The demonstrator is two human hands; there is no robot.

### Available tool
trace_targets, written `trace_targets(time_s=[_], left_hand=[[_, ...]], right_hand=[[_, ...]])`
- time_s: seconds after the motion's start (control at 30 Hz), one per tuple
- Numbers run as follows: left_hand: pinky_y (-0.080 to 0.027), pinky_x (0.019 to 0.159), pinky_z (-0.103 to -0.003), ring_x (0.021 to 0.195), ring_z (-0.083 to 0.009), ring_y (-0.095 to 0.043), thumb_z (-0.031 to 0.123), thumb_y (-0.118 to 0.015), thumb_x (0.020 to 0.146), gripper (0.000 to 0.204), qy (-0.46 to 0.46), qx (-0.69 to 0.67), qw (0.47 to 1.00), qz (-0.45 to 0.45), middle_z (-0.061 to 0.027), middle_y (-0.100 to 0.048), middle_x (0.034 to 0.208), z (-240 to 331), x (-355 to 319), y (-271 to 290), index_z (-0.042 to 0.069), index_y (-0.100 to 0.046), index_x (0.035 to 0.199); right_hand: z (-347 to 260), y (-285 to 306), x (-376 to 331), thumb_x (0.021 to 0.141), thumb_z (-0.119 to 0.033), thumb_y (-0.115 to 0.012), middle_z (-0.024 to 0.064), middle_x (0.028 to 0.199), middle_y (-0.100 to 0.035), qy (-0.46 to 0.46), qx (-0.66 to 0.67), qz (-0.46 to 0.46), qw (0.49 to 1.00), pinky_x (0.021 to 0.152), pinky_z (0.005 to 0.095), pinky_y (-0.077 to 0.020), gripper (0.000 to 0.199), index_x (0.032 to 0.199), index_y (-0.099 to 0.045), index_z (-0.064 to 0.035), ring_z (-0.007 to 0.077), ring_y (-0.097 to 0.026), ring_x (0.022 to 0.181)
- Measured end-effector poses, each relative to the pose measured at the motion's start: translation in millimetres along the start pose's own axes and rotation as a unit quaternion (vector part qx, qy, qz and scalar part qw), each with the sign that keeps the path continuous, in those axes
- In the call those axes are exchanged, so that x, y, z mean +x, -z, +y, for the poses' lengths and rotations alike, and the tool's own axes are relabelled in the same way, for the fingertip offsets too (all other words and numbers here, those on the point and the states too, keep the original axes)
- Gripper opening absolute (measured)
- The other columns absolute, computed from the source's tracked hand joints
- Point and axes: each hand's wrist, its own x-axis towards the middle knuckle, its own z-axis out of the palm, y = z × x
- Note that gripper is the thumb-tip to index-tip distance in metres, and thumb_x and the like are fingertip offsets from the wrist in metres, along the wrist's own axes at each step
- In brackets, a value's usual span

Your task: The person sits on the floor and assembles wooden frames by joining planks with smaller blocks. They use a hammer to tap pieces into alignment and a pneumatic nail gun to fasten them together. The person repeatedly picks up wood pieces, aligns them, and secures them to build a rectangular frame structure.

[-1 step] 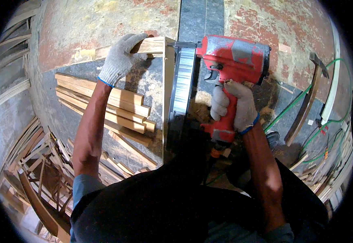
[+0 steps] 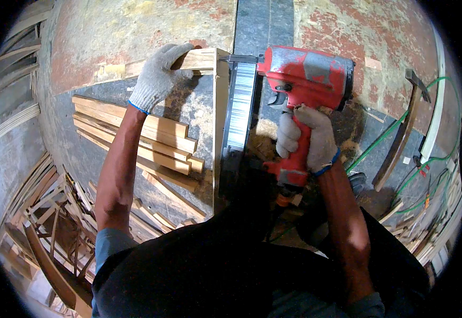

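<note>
My left hand (image 2: 162, 77), in a pale knit glove with a blue cuff, is closed around a short wooden board (image 2: 199, 59). The board's right end meets a long thin wooden slat (image 2: 218, 116), forming a corner. In my gloved right hand (image 2: 318, 140) is the handle of a worn red and grey nail gun (image 2: 316, 69), fingers wrapped below its trigger. The gun's dark nose points left and touches or nearly touches the slat at the corner. A magazine (image 2: 240, 106) of silvery nails runs down from the nose, beside the slat. Shadow hides the magazine's lower end.
Several cut wood strips (image 2: 151, 140) lie left of the slat. On the right, a hammer (image 2: 408, 119) with a wooden handle lies near a green hose (image 2: 382, 140). Scrap wood (image 2: 61, 222) is piled at the lower left. Sawdust marks the worn floor.
</note>
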Motion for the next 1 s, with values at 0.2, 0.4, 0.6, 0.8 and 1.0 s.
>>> trace_targets(time_s=[0.2,0.4,0.6,0.8,1.0], left_hand=[[-0.054,0.095,-0.04,0.106,-0.0324,-0.066,0.014,-0.083,0.077,0.062,0.002,-0.028,0.999,0.014,-0.0125,-0.067,0.118,-7,-3,-2,0.011,-0.063,0.136],[-0.054,0.096,-0.04,0.11,-0.0315,-0.066,0.013,-0.084,0.078,0.062,0.02,0.001,1.0,-0.022,-0.0122,-0.067,0.122,-1,0,-1,0.011,-0.063,0.136],[-0.054,0.097,-0.039,0.112,-0.032,-0.065,0.012,-0.082,0.079,0.06,0.006,0.001,1.0,-0.009,-0.0124,-0.066,0.124,-3,0,-1,0.011,-0.063,0.136],[-0.054,0.097,-0.039,0.111,-0.0315,-0.065,0.013,-0.081,0.079,0.059,0.02,-0.009,1.0,-0.013,-0.0134,-0.066,0.123,-5,-1,-3,0.01,-0.063,0.135],[-0.054,0.096,-0.04,0.109,-0.0338,-0.066,0.013,-0.081,0.079,0.057,0.006,-0.017,1.0,-0.01,-0.0146,-0.067,0.118,3,1,1,0.009,-0.064,0.133]], right_hand=[[-4,-10,-3,0.096,-0.039,-0.059,-0.0012,0.06,-0.041,0.009,-0.023,-0.005,1.0,0.049,0.0381,-0.0436,0.031,0.094,-0.052,-0.0092,0.0167,-0.043,0.048],[5,5,0,0.097,-0.038,-0.058,-0.0006,0.06,-0.042,-0.008,-0.023,-0.013,1.0,0.051,0.0395,-0.0437,0.03,0.095,-0.053,-0.0091,0.0183,-0.044,0.05],[3,0,-1,0.097,-0.037,-0.06,-0.0013,0.063,-0.041,-0.019,0.022,-0.005,1.0,0.052,0.04,-0.0436,0.024,0.104,-0.052,-0.0152,0.0175,-0.044,0.052],[4,4,-1,0.097,-0.038,-0.06,-0.0017,0.063,-0.041,-0.012,0.006,-0.014,1.0,0.05,0.0387,-0.043,0.025,0.107,-0.053,-0.0161,0.0166,-0.044,0.051],[-6,4,-2,0.098,-0.038,-0.059,-0.002,0.064,-0.04,-0.003,0.013,0.003,1.0,0.05,0.0368,-0.0409,0.024,0.105,-0.054,-0.0158,0.0156,-0.044,0.051]])
